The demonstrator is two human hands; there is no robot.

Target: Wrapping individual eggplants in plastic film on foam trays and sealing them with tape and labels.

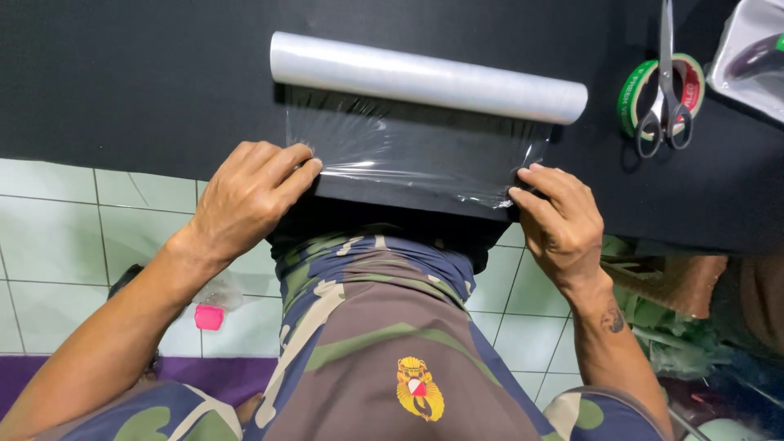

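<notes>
A roll of clear plastic wrap (425, 77) lies across the black table (139, 82). A sheet of film (408, 155) is drawn from it toward the table's near edge. My left hand (249, 196) pinches the film's near left corner at the edge. My right hand (559, 220) pinches the near right corner, fingers curled over the table edge. The film is stretched and wrinkled between the two hands.
A pair of scissors (665, 90) lies on a green and red tape roll (657, 94) at the table's right. A clear bag (751, 57) sits at the far right corner. Below are my camouflage shorts (376, 343), white floor tiles (49, 237) and a small pink object (209, 317).
</notes>
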